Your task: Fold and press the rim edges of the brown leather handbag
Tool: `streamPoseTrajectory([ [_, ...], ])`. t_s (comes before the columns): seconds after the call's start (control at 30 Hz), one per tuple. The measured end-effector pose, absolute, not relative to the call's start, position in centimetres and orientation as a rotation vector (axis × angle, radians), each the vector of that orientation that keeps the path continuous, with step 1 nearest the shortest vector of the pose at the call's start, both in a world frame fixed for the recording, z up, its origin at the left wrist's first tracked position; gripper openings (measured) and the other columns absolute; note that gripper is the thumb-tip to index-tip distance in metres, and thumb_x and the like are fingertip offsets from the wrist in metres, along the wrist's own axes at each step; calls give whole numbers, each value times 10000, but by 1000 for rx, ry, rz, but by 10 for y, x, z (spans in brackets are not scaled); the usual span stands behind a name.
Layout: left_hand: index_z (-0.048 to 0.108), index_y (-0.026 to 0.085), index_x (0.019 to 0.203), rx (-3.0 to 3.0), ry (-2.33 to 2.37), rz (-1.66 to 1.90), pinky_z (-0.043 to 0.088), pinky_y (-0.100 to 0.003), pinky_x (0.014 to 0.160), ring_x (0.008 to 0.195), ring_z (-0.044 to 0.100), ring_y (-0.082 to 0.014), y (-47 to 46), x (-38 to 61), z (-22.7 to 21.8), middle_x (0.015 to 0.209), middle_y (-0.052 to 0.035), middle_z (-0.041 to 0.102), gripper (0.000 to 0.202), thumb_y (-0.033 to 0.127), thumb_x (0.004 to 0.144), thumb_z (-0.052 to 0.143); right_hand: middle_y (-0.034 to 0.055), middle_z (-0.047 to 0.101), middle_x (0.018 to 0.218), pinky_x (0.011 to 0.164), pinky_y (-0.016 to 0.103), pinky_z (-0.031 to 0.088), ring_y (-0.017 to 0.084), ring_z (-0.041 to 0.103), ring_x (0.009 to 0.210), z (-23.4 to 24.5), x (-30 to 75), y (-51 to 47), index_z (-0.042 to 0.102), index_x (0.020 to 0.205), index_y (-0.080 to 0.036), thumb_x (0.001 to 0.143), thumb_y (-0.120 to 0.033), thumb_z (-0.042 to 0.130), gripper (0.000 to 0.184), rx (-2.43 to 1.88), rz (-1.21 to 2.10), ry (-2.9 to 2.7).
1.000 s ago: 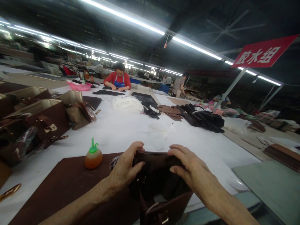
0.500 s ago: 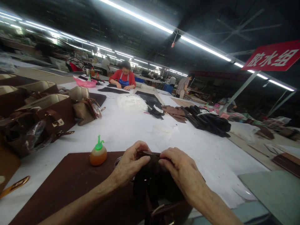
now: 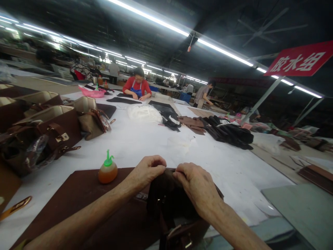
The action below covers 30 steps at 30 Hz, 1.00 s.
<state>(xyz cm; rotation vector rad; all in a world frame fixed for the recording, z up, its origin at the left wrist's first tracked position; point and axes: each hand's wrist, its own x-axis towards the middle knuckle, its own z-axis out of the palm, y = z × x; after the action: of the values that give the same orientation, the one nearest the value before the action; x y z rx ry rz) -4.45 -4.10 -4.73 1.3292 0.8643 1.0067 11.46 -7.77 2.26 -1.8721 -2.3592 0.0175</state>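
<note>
A dark brown leather bag [image 3: 169,205] stands right in front of me on a brown mat [image 3: 78,201]. My left hand [image 3: 147,172] pinches the bag's top rim from the left. My right hand [image 3: 196,185] grips the same rim from the right, fingers curled over it. The two hands almost touch at the middle of the rim. A metal buckle and strap [image 3: 182,236] show at the bag's lower front. A small orange glue bottle with a green nozzle [image 3: 107,170] stands on the mat to the left of my left hand.
Several finished brown bags [image 3: 52,128] line the left of the white table [image 3: 140,142]. Black and brown leather pieces [image 3: 226,133] lie at the right, a white bundle [image 3: 144,114] in the middle. A person in red [image 3: 136,88] works at the far end. A grey board [image 3: 299,205] sits at right.
My hands have closed in along the bag's top rim, from wide apart to nearly touching, pinching the opening together. The view shifted slightly.
</note>
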Motion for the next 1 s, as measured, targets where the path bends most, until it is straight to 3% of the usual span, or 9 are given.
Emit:
streamPoseTrajectory([
  [0.43,621,109,835,1583,867,839,273,-193,499,573,393,-88,-29,-48,-40,632,9,491,273,180,667,418,20,578,752,665,310,293,197,487,741,19,115,-70,597,759,-198,847,-167,515,124,-1772,-278,-2459],
  [0.57,623,117,819,1686,888,833,291,-204,521,609,419,-107,-28,-45,-37,651,4,511,313,162,629,379,25,578,764,657,304,293,201,488,739,20,115,-70,565,834,-186,823,-130,532,66,-1831,-248,-2408],
  [0.73,619,122,807,1748,907,848,323,-211,561,648,453,-122,-29,-45,-33,681,0,541,319,159,618,365,32,602,836,723,317,309,216,502,816,23,117,-71,586,972,-192,819,-83,512,201,-1799,-241,-2450],
  [1.0,614,131,776,1826,952,847,355,-218,605,681,480,-132,-33,-44,-28,708,1,567,293,140,625,363,23,584,773,699,336,275,211,484,791,21,119,-69,619,830,-208,857,-137,482,157,-1753,-343,-2529],
])
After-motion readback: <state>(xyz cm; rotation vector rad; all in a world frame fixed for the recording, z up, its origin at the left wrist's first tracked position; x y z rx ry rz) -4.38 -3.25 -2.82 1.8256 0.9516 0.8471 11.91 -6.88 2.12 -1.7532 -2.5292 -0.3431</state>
